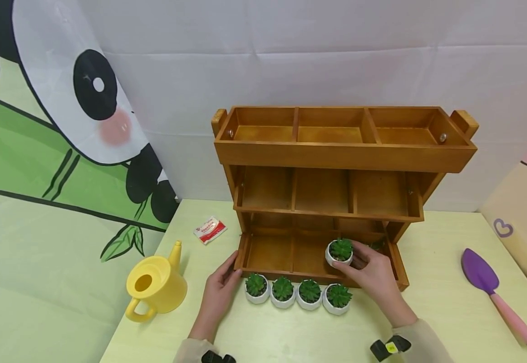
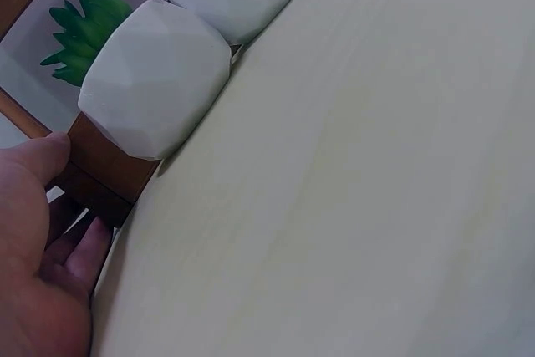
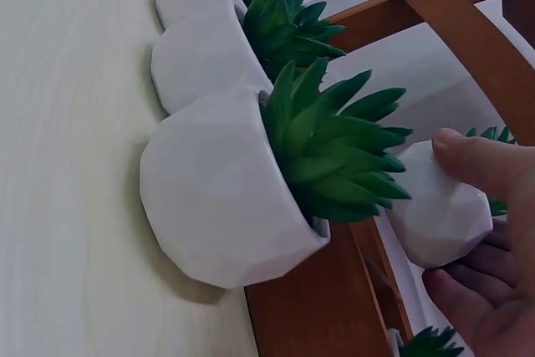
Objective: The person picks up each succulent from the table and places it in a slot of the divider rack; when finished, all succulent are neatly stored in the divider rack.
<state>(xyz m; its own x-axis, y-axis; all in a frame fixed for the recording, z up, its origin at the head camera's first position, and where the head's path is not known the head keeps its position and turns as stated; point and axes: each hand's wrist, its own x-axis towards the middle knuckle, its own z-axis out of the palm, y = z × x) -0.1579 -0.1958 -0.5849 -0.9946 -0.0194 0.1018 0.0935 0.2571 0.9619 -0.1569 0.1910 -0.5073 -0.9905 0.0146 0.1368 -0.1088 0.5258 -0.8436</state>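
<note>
A three-tier wooden shelf stands on the table, each tier split into compartments. My left hand holds the bottom tier's front left corner, thumb on the edge and fingers curled at the side. My right hand pinches a potted succulent in a white faceted pot, above the bottom tier. Behind that hand, another succulent shows partly in the right compartment. Along the shelf's front stands a row of several potted succulents, from the left one to the right one.
On the left stands a yellow watering can. A red and white packet lies by the shelf's left side. At the far right lies a purple trowel with a pink handle. A printed cloth hangs behind the table.
</note>
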